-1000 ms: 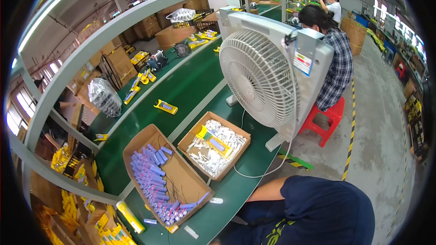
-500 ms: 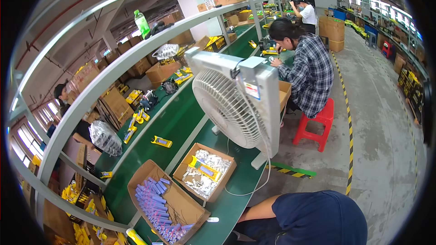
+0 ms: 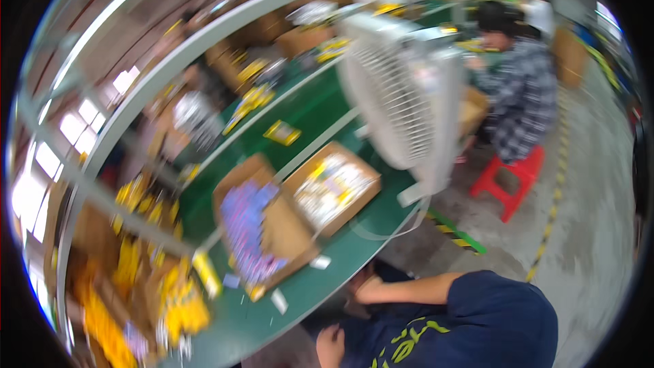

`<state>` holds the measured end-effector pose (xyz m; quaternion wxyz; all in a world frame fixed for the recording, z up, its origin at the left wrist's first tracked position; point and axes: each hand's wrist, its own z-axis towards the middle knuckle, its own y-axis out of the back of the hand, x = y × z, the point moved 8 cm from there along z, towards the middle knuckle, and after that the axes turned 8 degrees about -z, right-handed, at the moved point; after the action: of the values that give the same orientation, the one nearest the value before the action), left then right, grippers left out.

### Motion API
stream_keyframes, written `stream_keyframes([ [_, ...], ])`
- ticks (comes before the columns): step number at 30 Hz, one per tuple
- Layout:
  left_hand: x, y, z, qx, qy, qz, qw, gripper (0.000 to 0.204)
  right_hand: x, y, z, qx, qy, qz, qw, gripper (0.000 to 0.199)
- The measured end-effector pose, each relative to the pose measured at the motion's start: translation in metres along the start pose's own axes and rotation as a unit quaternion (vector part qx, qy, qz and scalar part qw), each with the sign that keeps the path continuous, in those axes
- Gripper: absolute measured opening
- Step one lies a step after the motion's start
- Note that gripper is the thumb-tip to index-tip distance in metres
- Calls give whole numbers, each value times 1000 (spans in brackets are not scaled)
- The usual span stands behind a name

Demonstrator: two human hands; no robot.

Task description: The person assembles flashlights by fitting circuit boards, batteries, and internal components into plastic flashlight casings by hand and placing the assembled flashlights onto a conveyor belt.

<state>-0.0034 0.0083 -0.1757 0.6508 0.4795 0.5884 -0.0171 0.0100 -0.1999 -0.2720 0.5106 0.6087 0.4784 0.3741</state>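
My right hand (image 3: pixel 366 290) is low beside the table's edge, its forearm coming from a navy sleeve; blur and shadow hide its fingers. My left hand (image 3: pixel 330 346) is close to my body, below the table edge, fingers curled in; whether anything is in them is hidden. Neither hand touches the things on the green table (image 3: pixel 266 324). Nearest on it are an open cardboard tray (image 3: pixel 289 228) of purple cylindrical cells (image 3: pixel 248 225) and a cardboard box (image 3: pixel 364 194) of small white pieces with a yellow part (image 3: pixel 319 172) on top. Small white pieces (image 3: pixel 279 301) lie by the tray.
A white box fan (image 3: pixel 395 102) stands behind the boxes. A yellow tube-like piece (image 3: pixel 207 274) lies at the table's left edge. Yellow parts (image 3: pixel 182 303) fill boxes at lower left. A metal shelf rail (image 3: pixel 197 44) arches overhead. A co-worker (image 3: pixel 524 88) sits on a red stool (image 3: pixel 507 180).
The view has swung, so the table and fan sit further right and the picture is blurred. My left hand and the shirt front have come into sight; more of my right forearm shows.
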Motion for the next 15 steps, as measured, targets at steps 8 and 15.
stream_keyframes([
  [8,-146,180,20,-116,-99,-87,984,15,-63,9,-9,-6,10,18,1000,75],
  [15,-72,267,54,-318,5,-161,934,18,-19,-19,-16,-3,216,-127,968,33],
])
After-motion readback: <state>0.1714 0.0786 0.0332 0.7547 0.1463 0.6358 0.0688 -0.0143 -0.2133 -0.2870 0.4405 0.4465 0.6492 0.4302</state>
